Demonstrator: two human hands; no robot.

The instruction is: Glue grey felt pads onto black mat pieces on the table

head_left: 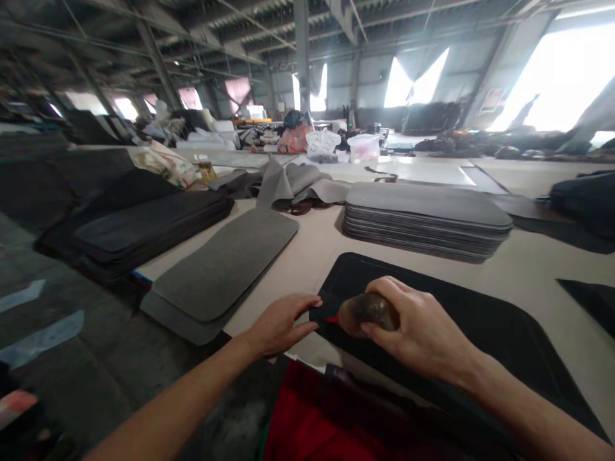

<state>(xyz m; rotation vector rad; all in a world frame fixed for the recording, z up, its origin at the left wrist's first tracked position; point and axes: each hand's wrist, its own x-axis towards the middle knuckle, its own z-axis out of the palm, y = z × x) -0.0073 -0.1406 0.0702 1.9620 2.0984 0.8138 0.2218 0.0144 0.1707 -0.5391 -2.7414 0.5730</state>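
My right hand is wrapped round a brownish, translucent squeeze bottle. The bottle is tilted, and its red nozzle points left, at or just above the near-left part of a black sheet with rounded corners. I cannot tell whether the tip touches the sheet. At that sheet's left edge lies my left hand, open, with thumb and fingers apart and fingertips at the edge. The sheet rests flat on the pale table, its lower part partly hidden by my right forearm.
Grey panels overlap the table's left edge. Behind them is a stack of black sheets. A tall stack of grey panels stands beyond the black sheet, beside crumpled grey material. A person is farther back.
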